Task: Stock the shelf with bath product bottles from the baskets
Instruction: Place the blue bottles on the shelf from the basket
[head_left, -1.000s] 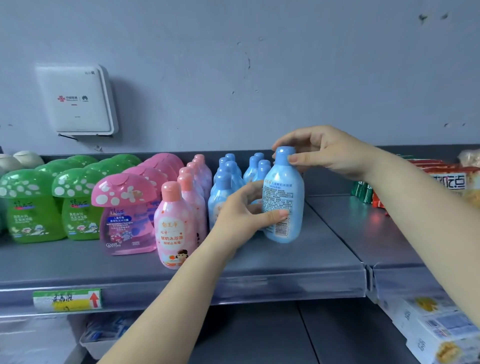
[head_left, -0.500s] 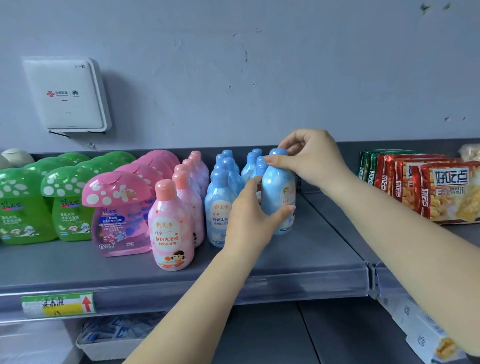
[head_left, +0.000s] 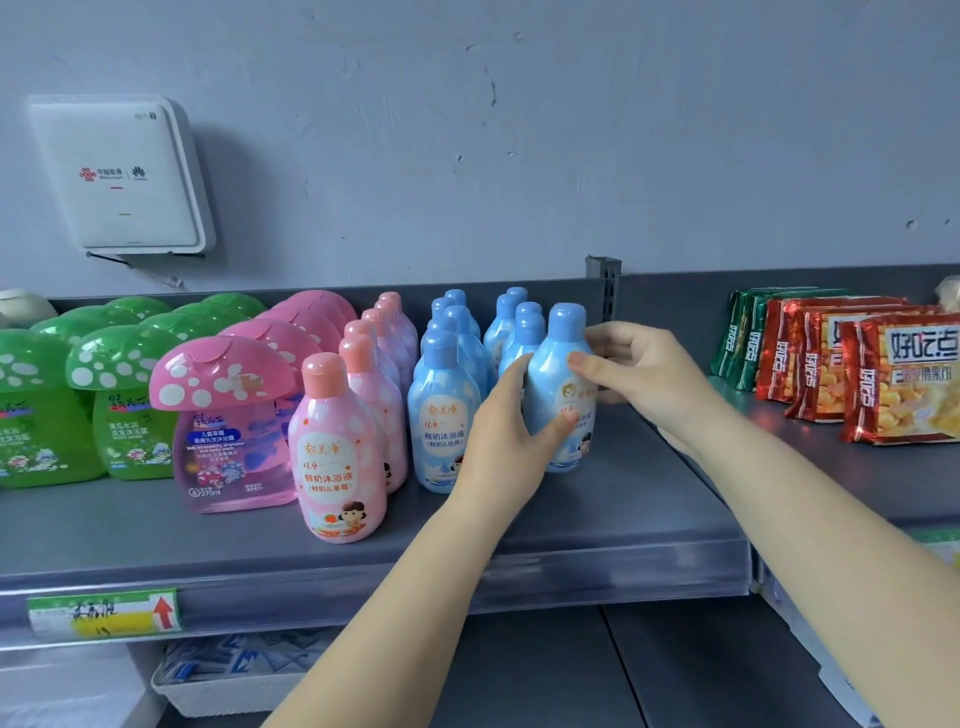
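Note:
A blue bath bottle (head_left: 557, 384) stands upright on the grey shelf (head_left: 597, 519), at the front of the right-hand blue row. My left hand (head_left: 506, 441) grips its lower body from the left, thumb across the label. My right hand (head_left: 641, 374) holds its shoulder from the right, thumb on the front. Its label with a cartoon child faces me. More blue bottles (head_left: 441, 415) stand in rows to the left and behind. Pink bottles (head_left: 337, 457) form a row further left.
Pink mushroom-cap bottles (head_left: 228, 415) and green mushroom-cap bottles (head_left: 124, 395) fill the shelf's left part. Red and green snack packets (head_left: 898, 384) stand on the neighbouring shelf at right. A white router box (head_left: 119, 176) hangs on the wall. A white basket (head_left: 218, 680) sits on the lower shelf.
The blue bottle has been turned so its front label faces me, and set down in line with the blue rows. My right hand slid from the cap to the bottle's shoulder.

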